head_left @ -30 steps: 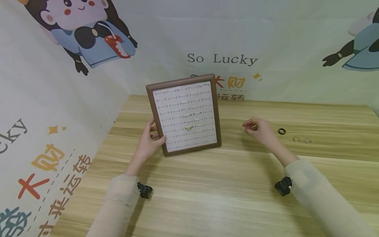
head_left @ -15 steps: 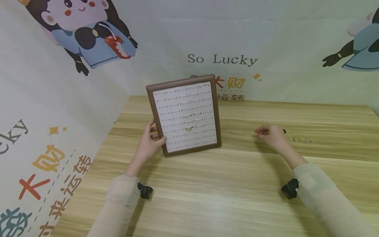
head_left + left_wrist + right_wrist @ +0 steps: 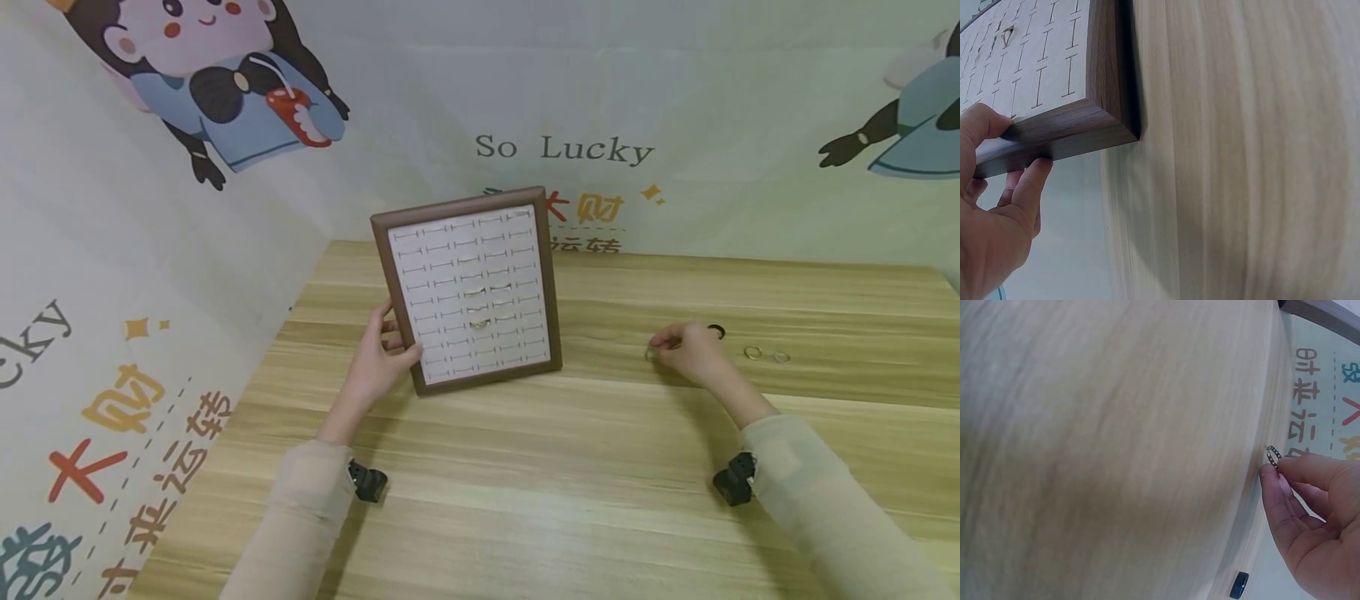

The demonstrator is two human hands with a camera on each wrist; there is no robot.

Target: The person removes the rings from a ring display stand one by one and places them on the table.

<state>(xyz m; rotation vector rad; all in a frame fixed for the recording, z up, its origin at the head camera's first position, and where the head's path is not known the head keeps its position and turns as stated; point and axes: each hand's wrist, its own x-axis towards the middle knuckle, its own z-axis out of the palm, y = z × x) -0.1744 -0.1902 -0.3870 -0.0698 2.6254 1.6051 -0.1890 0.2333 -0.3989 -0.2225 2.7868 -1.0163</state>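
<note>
My left hand (image 3: 382,354) grips the left edge of a brown-framed ring display board (image 3: 555,317), thumb at the front and fingers behind. The board leans back on the table, its white slotted face towards me. Several rings sit in its slots, among them a gold ring (image 3: 479,324). In the left wrist view, that hand (image 3: 997,219) pinches the wooden frame (image 3: 1072,128). To the right of the board, my right hand (image 3: 690,350) pinches a ring (image 3: 1274,456) between thumb and fingertips; it looks like a patterned or studded band.
A black ring (image 3: 717,331) lies just behind the right hand, partly hidden by it. Further right lie a gold ring (image 3: 753,353) and a silver-looking ring (image 3: 782,357). A printed cloth (image 3: 735,100) hangs behind the wooden table (image 3: 540,483).
My right hand has moved right and slightly towards me with the ring, now partly covering the black ring. The left hand and the board have stayed in place.
</note>
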